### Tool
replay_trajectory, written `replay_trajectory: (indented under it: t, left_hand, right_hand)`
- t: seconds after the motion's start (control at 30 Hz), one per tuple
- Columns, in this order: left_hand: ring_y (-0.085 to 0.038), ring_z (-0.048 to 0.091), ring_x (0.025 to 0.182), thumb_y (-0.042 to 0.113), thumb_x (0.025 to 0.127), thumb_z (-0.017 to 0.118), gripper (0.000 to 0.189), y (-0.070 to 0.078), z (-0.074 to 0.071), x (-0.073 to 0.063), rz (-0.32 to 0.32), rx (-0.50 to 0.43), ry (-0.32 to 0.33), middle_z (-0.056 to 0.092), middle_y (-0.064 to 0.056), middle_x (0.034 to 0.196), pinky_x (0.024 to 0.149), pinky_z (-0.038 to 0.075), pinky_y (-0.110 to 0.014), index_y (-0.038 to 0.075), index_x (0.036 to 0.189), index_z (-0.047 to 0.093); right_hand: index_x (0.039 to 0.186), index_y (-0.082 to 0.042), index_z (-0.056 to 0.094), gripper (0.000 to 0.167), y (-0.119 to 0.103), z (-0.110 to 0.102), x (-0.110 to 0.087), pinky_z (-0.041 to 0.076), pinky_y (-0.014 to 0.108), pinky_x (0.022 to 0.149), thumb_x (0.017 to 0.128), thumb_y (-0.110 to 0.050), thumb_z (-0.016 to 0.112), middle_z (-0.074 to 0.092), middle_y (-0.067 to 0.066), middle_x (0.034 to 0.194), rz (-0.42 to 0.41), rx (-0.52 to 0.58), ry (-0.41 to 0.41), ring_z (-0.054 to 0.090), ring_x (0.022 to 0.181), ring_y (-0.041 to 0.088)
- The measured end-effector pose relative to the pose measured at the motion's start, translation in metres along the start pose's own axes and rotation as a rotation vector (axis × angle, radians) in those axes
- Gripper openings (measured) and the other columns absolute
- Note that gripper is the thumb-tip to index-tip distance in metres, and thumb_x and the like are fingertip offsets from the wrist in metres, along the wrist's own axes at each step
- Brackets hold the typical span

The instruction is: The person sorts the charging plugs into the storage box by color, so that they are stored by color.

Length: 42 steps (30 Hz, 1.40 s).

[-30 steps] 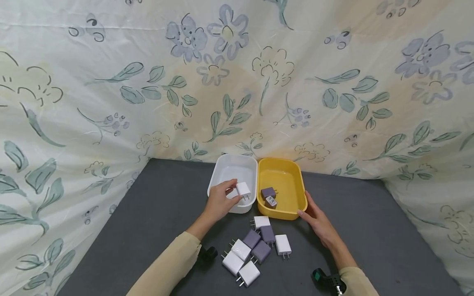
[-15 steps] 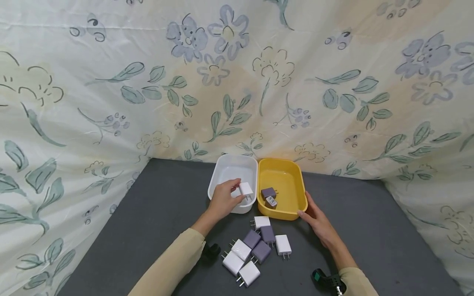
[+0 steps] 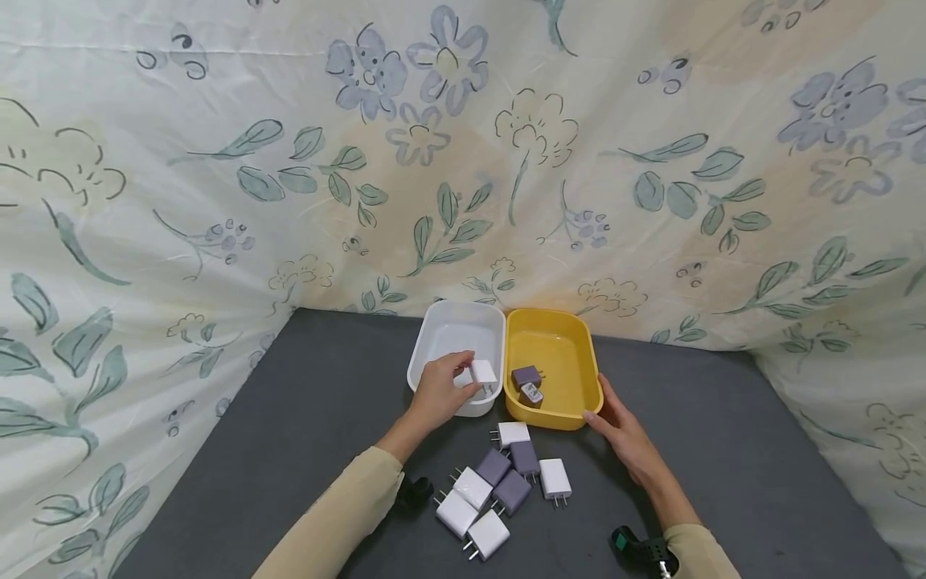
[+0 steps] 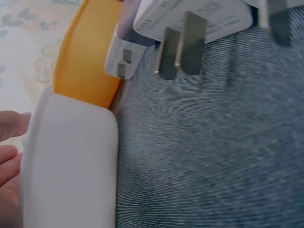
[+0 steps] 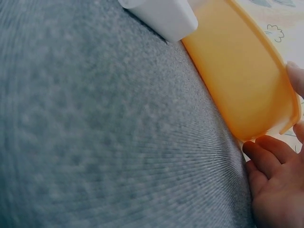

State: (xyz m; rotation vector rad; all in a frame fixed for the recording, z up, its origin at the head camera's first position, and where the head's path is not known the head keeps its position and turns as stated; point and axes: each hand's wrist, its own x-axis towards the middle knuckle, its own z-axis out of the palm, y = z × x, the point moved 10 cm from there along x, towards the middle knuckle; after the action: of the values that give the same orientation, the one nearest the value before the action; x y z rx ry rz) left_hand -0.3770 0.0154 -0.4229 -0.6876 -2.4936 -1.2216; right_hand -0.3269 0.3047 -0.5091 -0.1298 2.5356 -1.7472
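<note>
My left hand (image 3: 438,392) reaches over the near part of the white bin (image 3: 456,315), pinching a white plug-in charger (image 3: 483,374) between fingers and thumb. In the left wrist view, the bin's outer wall (image 4: 71,161) hides the charger and part of the hand. The yellow bin (image 3: 553,322) stands right against the white one. My right hand (image 3: 620,430) holds its near right corner, thumb and fingers on the outside. Inside the yellow bin lie two purple chargers, one flat (image 3: 526,376) and one (image 3: 531,395) showing its labelled end.
In front of the bins lies a loose group of white chargers (image 3: 488,535) and purple chargers (image 3: 512,492), prongs pointing various ways. One white charger (image 3: 555,479) lies slightly apart on the right. A floral cloth (image 3: 463,201) hangs behind the dark table (image 3: 325,378).
My left hand has shifted slightly right with the white charger, which now sits a little lower in the white bin. My right hand stays at the yellow bin's corner.
</note>
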Motion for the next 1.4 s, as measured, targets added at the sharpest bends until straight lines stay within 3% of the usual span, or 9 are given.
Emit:
replay_trajectory:
  t: [0.13, 0.27, 0.4, 0.5, 0.6, 0.73, 0.97, 1.2, 1.4]
  left_hand:
    - [-0.027, 0.067, 0.108, 0.012, 0.079, 0.08, 0.048, -0.006, 0.003, 0.001, -0.057, -0.041, -0.025, 0.068, -0.015, 0.121, 0.093, 0.057, -0.033, 0.0, 0.123, 0.064]
    - [-0.027, 0.067, 0.108, 0.01, 0.08, 0.079, 0.047, -0.011, 0.004, 0.001, -0.088, -0.063, -0.036, 0.069, -0.016, 0.119, 0.094, 0.057, -0.033, -0.002, 0.122, 0.064]
    - [-0.028, 0.067, 0.107, 0.009, 0.08, 0.078, 0.045, -0.011, 0.004, 0.0, -0.081, -0.066, -0.034, 0.069, -0.017, 0.118, 0.093, 0.057, -0.035, -0.004, 0.122, 0.064]
    - [-0.028, 0.067, 0.107, 0.008, 0.081, 0.078, 0.045, -0.009, 0.002, -0.001, -0.074, -0.073, -0.027, 0.069, -0.017, 0.118, 0.093, 0.057, -0.035, -0.005, 0.121, 0.064]
    - [-0.027, 0.067, 0.108, 0.008, 0.081, 0.077, 0.043, -0.007, 0.001, -0.003, -0.056, -0.088, -0.017, 0.069, -0.016, 0.118, 0.093, 0.057, -0.033, -0.004, 0.121, 0.064]
    - [-0.026, 0.067, 0.108, 0.007, 0.082, 0.075, 0.041, -0.001, -0.001, -0.006, -0.03, -0.111, -0.014, 0.069, -0.016, 0.119, 0.093, 0.057, -0.031, -0.002, 0.121, 0.065]
    - [-0.022, 0.067, 0.11, 0.007, 0.083, 0.076, 0.042, 0.009, -0.002, -0.01, -0.019, -0.111, -0.028, 0.069, -0.013, 0.12, 0.095, 0.055, -0.027, 0.001, 0.123, 0.065]
    - [-0.026, 0.067, 0.109, 0.004, 0.082, 0.075, 0.042, 0.027, -0.002, -0.016, 0.062, -0.172, -0.046, 0.069, -0.018, 0.117, 0.094, 0.056, -0.031, -0.002, 0.122, 0.064]
    - [-0.026, 0.066, 0.111, 0.004, 0.082, 0.075, 0.042, 0.035, 0.004, -0.02, 0.084, -0.204, -0.073, 0.069, -0.019, 0.116, 0.094, 0.056, -0.029, -0.004, 0.121, 0.064]
  right_hand:
    - [0.158, -0.022, -0.002, 0.082, 0.0, 0.0, 0.0, 0.024, 0.051, 0.117, 0.099, -0.031, 0.055, 0.006, 0.01, 0.165, -0.003, -0.01, -0.003, 0.021, 0.148, 0.038]
    - [0.158, -0.022, -0.002, 0.082, 0.0, -0.001, -0.001, 0.033, 0.021, 0.112, 0.1, -0.031, 0.055, 0.006, 0.009, 0.165, 0.002, -0.023, -0.004, 0.021, 0.149, 0.037]
    - [0.158, -0.02, -0.002, 0.082, 0.0, -0.001, -0.001, 0.032, 0.027, 0.115, 0.1, -0.031, 0.055, 0.005, 0.009, 0.165, 0.0, -0.022, -0.002, 0.02, 0.149, 0.037]
    - [0.158, -0.019, -0.002, 0.082, -0.001, 0.0, 0.0, 0.026, 0.044, 0.118, 0.1, -0.031, 0.055, 0.004, 0.01, 0.165, -0.002, -0.021, -0.003, 0.02, 0.149, 0.037]
    - [0.158, -0.021, -0.002, 0.082, -0.001, 0.0, -0.001, 0.032, 0.023, 0.113, 0.1, -0.031, 0.055, 0.005, 0.009, 0.165, 0.0, -0.027, -0.008, 0.02, 0.149, 0.037]
    - [0.158, -0.021, -0.002, 0.081, -0.002, 0.0, 0.0, 0.031, 0.008, 0.104, 0.1, -0.031, 0.055, 0.004, 0.009, 0.165, -0.001, -0.023, -0.012, 0.019, 0.149, 0.036]
    - [0.158, -0.021, -0.003, 0.081, -0.001, 0.0, 0.0, 0.022, 0.05, 0.118, 0.1, -0.031, 0.054, 0.005, 0.009, 0.165, 0.01, -0.018, -0.008, 0.019, 0.149, 0.036]
    - [0.158, -0.019, -0.002, 0.081, -0.001, 0.0, 0.001, 0.021, 0.053, 0.117, 0.1, -0.031, 0.054, 0.005, 0.01, 0.165, 0.016, -0.014, -0.005, 0.019, 0.149, 0.036]
    - [0.158, -0.018, -0.003, 0.082, 0.0, -0.001, 0.0, 0.019, 0.057, 0.116, 0.1, -0.032, 0.054, 0.004, 0.01, 0.165, 0.015, -0.018, 0.0, 0.019, 0.149, 0.037]
